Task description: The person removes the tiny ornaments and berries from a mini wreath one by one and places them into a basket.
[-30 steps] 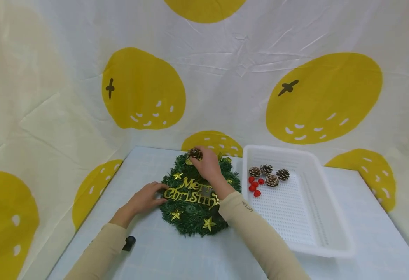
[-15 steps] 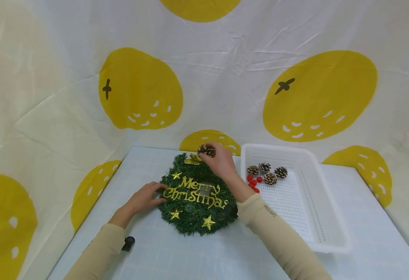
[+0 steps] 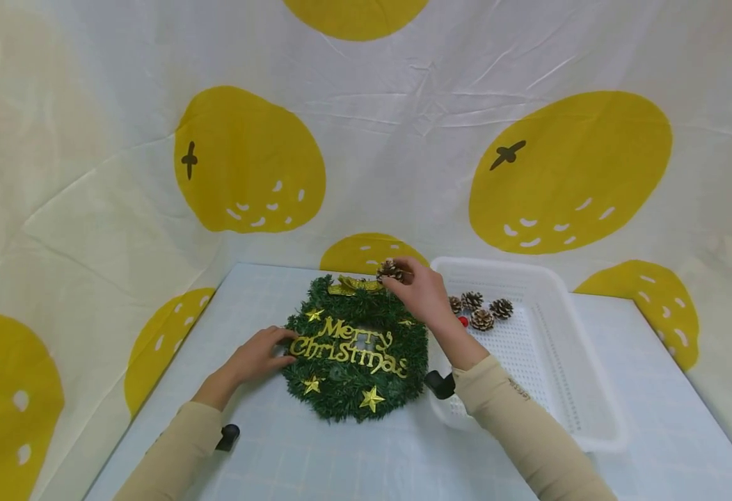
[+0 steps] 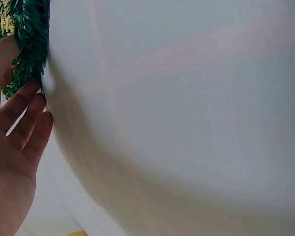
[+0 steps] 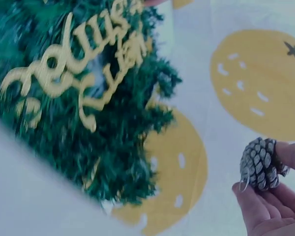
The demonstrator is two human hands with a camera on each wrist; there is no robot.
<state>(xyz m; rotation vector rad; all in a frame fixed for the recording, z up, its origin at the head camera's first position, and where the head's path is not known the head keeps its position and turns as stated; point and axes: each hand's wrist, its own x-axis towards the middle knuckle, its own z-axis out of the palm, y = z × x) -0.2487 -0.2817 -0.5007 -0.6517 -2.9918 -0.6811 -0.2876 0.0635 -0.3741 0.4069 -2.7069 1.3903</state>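
A green Christmas wreath (image 3: 341, 396) lies on the table, bearing gold "Merry Christmas" lettering (image 3: 347, 346), gold stars and a gold bow (image 3: 347, 285) at its far edge. My left hand (image 3: 259, 356) grips its left edge; the left wrist view has the thumb on one side of the green tinsel (image 4: 29, 44) and fingers on the other. Above the far right of the wreath, my right hand (image 3: 421, 289) pinches a pinecone (image 3: 390, 272) between thumb and fingers. A thin wire loop (image 5: 244, 184) shows on that pinecone (image 5: 259, 162) in the right wrist view.
To the right stands a white plastic basket (image 3: 591, 390) with several pinecones (image 3: 482, 319) and a red berry (image 3: 463, 321) in view, partly behind my right arm. A pale checked cloth (image 3: 278, 459) covers the table. A fruit-printed curtain (image 3: 397, 174) hangs behind.
My right hand has moved to the right with the pinecone, from over the gold bow towards the basket, uncovering the lettering. The left hand has stayed on the wreath's edge.
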